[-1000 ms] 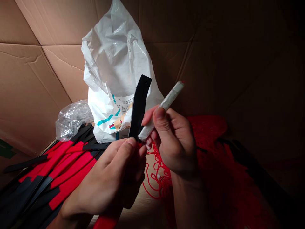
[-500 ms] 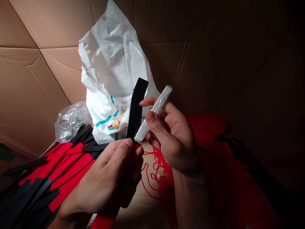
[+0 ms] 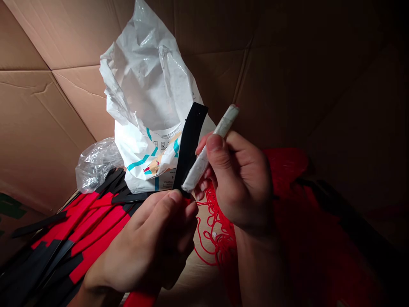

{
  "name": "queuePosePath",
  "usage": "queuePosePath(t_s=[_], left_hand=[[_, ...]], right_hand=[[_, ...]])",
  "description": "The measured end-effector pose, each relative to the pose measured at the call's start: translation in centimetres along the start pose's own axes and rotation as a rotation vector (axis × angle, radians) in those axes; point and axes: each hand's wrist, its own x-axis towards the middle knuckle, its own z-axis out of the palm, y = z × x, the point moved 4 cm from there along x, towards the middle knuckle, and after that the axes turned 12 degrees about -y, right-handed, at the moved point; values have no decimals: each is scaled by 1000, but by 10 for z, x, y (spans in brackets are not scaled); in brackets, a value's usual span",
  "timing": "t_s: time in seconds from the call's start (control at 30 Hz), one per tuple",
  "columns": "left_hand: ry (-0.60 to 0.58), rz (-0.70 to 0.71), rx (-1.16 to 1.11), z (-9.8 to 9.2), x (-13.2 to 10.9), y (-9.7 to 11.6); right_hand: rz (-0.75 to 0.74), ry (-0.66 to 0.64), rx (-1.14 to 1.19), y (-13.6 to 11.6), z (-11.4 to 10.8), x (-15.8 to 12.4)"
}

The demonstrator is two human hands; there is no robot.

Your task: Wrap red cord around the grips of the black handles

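Observation:
A flat black strip stands up from my left hand, whose thumb and fingers pinch its lower part; red material shows below that hand. My right hand is closed around a white, stick-like tool wrapped in tape, held slanted with a reddish tip at its upper end. The tool's lower end meets the black strip just above my left thumb. Behind both hands stands a crumpled white plastic bag with teal marks.
Many black and red strips lie piled at the left, beside a clear plastic bag. Tangled red cord lies on the pale surface, with more red material at the right. Cardboard walls rise behind.
Both hands, the strip and the tool have shifted slightly right in view. My right index finger, stretched toward the strip before, has curled in behind the tool.

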Motion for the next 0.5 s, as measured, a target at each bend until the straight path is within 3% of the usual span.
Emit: queuePosePath(t_s=[0.17,0.5], left_hand=[[89,-17,-21,7,-5,4],[102,10,-52,8,-7,5]], right_hand=[[-21,-10,17,-2,0,1],[-17,-5,10,-3,3,-1]])
